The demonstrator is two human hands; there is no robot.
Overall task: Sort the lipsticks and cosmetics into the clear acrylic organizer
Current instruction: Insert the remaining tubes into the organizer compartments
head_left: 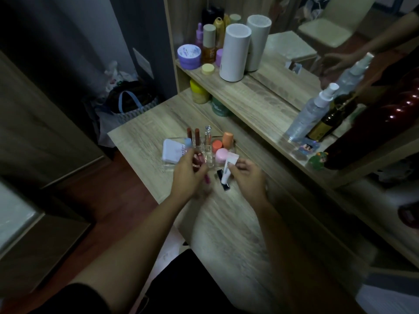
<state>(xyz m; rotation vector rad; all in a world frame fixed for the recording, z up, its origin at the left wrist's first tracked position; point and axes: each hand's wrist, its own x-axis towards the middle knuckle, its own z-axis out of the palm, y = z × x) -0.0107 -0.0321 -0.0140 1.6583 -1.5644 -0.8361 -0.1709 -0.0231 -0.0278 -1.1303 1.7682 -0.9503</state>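
Observation:
The clear acrylic organizer sits on the wooden table. In it stand two brown-red lipsticks, a clear-capped lipstick, an orange tube, a coral jar and a pink jar. A pale lilac compact rests at its left end. My left hand holds a dark pink lipstick at the organizer's front. My right hand grips a white tube with a black cap. A black lipstick lies beside it.
A shelf behind holds a purple jar, bottles, two white cylinders, spray bottles and a dark bottle. A mirror stands behind them. Yellow and green jars sit beneath the shelf. A bag lies on the floor at left.

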